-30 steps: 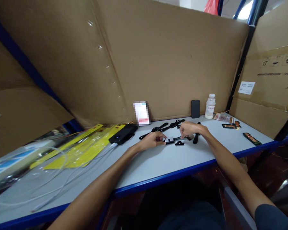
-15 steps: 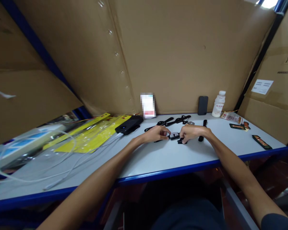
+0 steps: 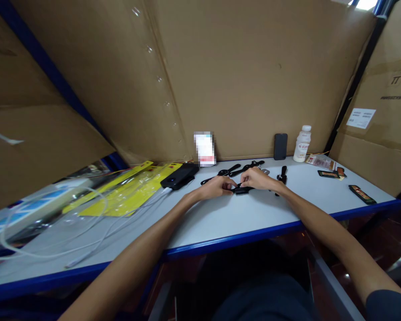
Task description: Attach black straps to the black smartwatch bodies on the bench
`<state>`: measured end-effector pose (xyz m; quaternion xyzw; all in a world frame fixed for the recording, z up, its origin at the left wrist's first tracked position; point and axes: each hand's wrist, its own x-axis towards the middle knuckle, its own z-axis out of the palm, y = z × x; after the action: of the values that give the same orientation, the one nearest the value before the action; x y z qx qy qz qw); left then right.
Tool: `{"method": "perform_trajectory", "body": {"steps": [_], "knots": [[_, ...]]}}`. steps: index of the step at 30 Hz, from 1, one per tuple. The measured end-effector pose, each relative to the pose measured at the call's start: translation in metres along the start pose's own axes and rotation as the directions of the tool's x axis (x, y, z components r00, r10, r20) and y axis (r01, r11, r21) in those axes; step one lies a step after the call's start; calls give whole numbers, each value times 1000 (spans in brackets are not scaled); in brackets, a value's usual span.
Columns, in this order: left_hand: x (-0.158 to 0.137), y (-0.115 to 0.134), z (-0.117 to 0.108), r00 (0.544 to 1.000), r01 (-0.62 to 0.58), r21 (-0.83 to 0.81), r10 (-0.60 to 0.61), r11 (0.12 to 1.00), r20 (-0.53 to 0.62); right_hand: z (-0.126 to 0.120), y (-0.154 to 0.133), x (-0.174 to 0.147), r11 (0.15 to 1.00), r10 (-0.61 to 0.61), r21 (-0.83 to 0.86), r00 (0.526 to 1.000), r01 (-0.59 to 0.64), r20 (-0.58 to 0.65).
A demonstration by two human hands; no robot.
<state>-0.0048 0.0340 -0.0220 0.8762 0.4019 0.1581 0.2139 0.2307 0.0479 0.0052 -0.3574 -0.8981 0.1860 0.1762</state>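
Observation:
A black spokeshave (image 3: 242, 191) lies on the table between my hands, its middle partly covered by my fingers. My left hand (image 3: 220, 186) is closed around its left end, with the fingertips curled. My right hand (image 3: 255, 179) reaches over the middle from above, thumb and fingers pinched on a small black piece (image 3: 239, 185) at the body. That piece is mostly hidden, so its exact seating cannot be told. Behind my hands are more black spokeshaves (image 3: 230, 171). Right of my right wrist, another black spokeshave (image 3: 282, 174) points away from me.
A lit phone (image 3: 205, 149) leans on the cardboard wall, with a dark phone (image 3: 280, 146) and a bottle (image 3: 302, 145) farther right. Yellow packaging (image 3: 120, 200), a black power bank (image 3: 178, 176), white cables and a power strip (image 3: 36, 209) occupy the left. Small dark packets (image 3: 362, 194) lie at right.
My right hand has moved left, bringing the small black piece from beside the spokeshave onto its middle. The silver plate seen before is now covered. My left hand stays at the left end.

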Motion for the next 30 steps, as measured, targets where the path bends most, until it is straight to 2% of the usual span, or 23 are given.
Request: {"method": "perform_trajectory", "body": {"steps": [8, 10, 11, 12, 15, 17, 18, 20, 24, 30], "knots": [[1, -2, 1, 1000, -18, 2, 18, 1000, -16, 6, 5, 4, 1000, 0, -22, 1000, 0, -19], [1, -3, 1, 1000, -8, 8, 8, 1000, -8, 1, 8, 6, 998, 34, -39, 995, -38, -92], [1, -3, 1, 1000, -2, 5, 2, 1000, -8, -3, 11, 7, 995, 75, -52, 983, -85, -168], [1, -4, 1, 1000, 6, -1, -6, 1000, -7, -9, 14, 7, 986, 129, -65, 955, -152, -266], [0, -4, 2, 1000, 18, -28, -19, 999, -4, -30, 30, 2, 929, 261, -93, 812, -358, -522], [0, -4, 1, 1000, 22, -35, -22, 999, 4, -41, 42, -2, 889, 309, -109, 758, -445, -574], [0, -4, 1, 1000, 23, -36, -23, 999, 9, -44, 48, -4, 872, 331, -118, 751, -474, -571], [0, -4, 1, 1000, 28, -38, -28, 999, 13, -45, 59, -6, 841, 377, -147, 759, -520, -530], [0, -6, 2, 1000, 11, -44, -11, 999, 18, -37, 73, -4, 800, 435, -242, 808, -550, -397], [3, -11, 4, 1000, 0, -38, 0, 999, 11, -26, 81, 6, 820, 401, -303, 864, -486, -304]]}}
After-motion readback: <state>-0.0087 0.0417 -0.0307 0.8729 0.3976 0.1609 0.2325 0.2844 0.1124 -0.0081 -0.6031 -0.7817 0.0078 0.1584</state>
